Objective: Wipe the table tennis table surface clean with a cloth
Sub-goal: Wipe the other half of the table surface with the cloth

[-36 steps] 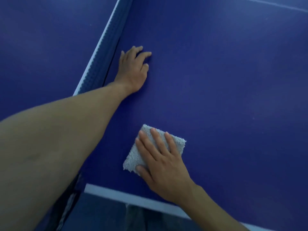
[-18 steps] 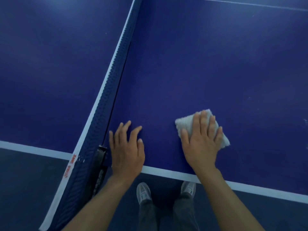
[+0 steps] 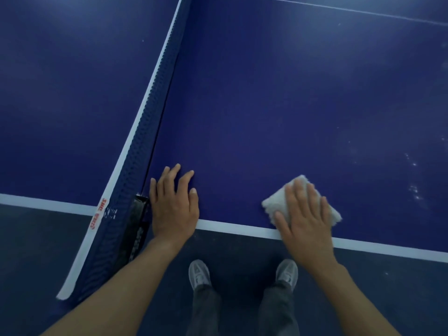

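The right hand lies flat, fingers straight and close together, pressing down on a small white fluffy folded cloth. The cloth sits on the dark blue table tennis table surface, just inside the near edge. Its corners show to the left of the fingers and beyond the little finger. The heel of this hand overlaps the white painted edge line.

The left hand holds nothing. It rests palm-down on the same half of the table with its fingers straight and slightly spread, and its wrist crosses the edge line. It is well apart from the cloth and just beside the black net clamp at the table's side.

From that clamp the dark blue net with a white top tape runs diagonally up and away, splitting the surface into two halves. Red lettering on the tape near the post is too blurred to read. Pale specks of dust dot the blue surface to the right of the cloth. A thin white line crosses the far top of the view.

Below the table edge, two grey sneakers and dark grey trouser legs stand on a dark floor.
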